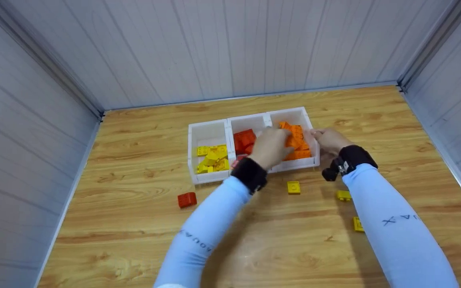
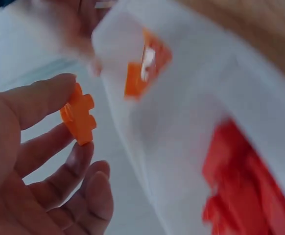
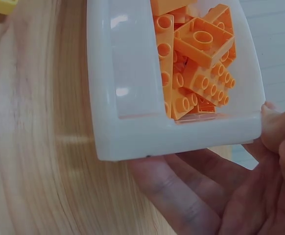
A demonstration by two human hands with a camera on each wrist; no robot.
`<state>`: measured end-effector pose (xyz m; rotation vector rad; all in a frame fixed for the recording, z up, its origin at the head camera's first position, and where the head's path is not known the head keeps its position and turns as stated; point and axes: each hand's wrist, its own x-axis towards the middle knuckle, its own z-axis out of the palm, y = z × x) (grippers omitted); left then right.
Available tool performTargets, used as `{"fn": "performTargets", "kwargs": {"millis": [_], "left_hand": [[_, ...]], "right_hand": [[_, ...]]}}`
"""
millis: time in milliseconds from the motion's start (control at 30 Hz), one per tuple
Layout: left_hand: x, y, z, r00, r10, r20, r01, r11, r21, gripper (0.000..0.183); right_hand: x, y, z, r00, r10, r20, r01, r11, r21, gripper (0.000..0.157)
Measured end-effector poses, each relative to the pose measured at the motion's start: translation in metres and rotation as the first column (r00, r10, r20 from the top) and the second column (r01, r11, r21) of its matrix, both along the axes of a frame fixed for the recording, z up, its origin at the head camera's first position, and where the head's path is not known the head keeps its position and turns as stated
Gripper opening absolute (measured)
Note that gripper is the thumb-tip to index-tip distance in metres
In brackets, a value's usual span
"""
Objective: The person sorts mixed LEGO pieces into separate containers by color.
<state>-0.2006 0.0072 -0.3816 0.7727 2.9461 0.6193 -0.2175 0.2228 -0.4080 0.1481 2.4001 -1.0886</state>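
A white three-compartment box [image 1: 294, 164] stands on the table, holding yellow bricks [image 1: 214, 158] on the left, red bricks [image 1: 245, 139] in the middle and orange bricks [image 3: 206, 44] on the right. Above the divider between red and orange is my left hand [image 1: 270, 148]. Its thumb and fingers pinch an orange toy brick [image 2: 80, 115], studs toward the box in the left wrist view. My right hand [image 1: 329, 140] grips the box's right end, with the thumb at one corner and fingers along the outer wall, partly hidden beneath it.
Loose on the wooden table [image 1: 134, 224] lie a red brick [image 1: 187, 199] left of the box, a flat yellow brick [image 1: 293, 187] in front, and two yellow bricks [image 1: 343, 195] beside the right forearm. Pale panel walls [image 1: 198, 52] rise behind and at both sides.
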Motion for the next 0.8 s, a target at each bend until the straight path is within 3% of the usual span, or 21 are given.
{"fn": "performTargets", "kwargs": {"millis": [200,300,400,600,800], "left_hand": [[0.003,0.035,-0.024,0.985,-0.055,-0.162,0.035,0.992,-0.122,0.048],[0.003,0.038,-0.034,0.969,-0.05,-0.241,0.007,0.984,-0.176,0.054],[0.005,0.033,-0.036,0.964,-0.046,-0.261,-0.004,0.982,-0.188,0.05],[0.012,0.005,-0.023,0.972,-0.041,-0.232,0.018,0.995,-0.102,0.03],[0.028,-0.057,-0.013,0.941,-0.028,-0.337,0.056,0.996,0.075,0.019]], "right_hand": [[-0.002,-0.01,-0.001,1.0,-0.017,0.027,0.019,0.996,-0.086,0.059],[-0.002,-0.016,-0.001,1.0,-0.006,0.027,0.008,0.995,-0.102,0.058],[-0.004,-0.018,-0.001,1.0,0.019,0.022,-0.017,0.996,-0.09,0.058],[-0.006,-0.017,0.002,0.998,0.055,-0.001,-0.055,0.998,-0.035,0.06],[-0.005,-0.013,0.001,0.999,0.05,-0.004,-0.05,0.999,-0.016,0.059]]}}
